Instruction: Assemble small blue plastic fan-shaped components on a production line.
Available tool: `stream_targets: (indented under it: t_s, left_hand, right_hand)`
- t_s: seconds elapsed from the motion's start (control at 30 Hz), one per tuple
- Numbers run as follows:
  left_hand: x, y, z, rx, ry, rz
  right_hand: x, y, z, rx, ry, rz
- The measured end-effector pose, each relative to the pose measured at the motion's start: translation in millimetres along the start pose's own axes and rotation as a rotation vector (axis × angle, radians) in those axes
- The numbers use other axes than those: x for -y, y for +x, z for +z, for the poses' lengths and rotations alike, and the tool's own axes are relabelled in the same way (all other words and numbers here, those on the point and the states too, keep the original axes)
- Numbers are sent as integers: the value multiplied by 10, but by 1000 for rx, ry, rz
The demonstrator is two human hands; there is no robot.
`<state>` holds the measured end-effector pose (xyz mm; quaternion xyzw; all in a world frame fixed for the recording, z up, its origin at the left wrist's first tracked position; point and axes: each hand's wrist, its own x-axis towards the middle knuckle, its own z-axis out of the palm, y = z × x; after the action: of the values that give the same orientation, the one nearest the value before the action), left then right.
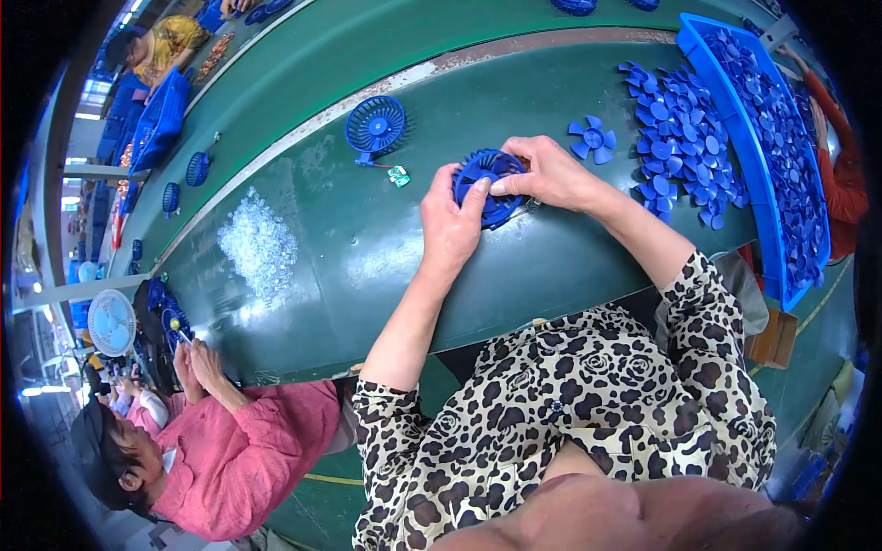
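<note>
Patterned clothing (551, 395) is being worn; left of the blue crate (726, 101), a blue fan part (489, 168) is being clasped by left hand (450, 219) and right hand (553, 173), fingers curled, thumbs pressed on it.

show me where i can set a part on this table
Bare table shows between the pile of clear pieces and the left hand, and beyond the held fan, between the caged fan and the loose propeller. The right is crowded with the propeller heap and blue crate.

Green worktable (514, 96), conveyor belt (441, 37) beyond, yellow-lined green floor (326, 514), bright lights (41, 391) at left
</note>
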<state>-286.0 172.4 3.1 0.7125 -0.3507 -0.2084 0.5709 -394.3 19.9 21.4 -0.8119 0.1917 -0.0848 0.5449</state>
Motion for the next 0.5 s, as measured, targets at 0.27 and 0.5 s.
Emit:
stream_targets:
  t_s: [0.27, 0.5]
  left_hand:
    - [-256, 411, -293, -127, 89, 80]
    - [494, 1237, -1223, -359, 739, 4]
  right_hand:
    - [-98, 699, -658, -285, 386, 89]
    - [-197, 203, -1041, -265, -88, -65]
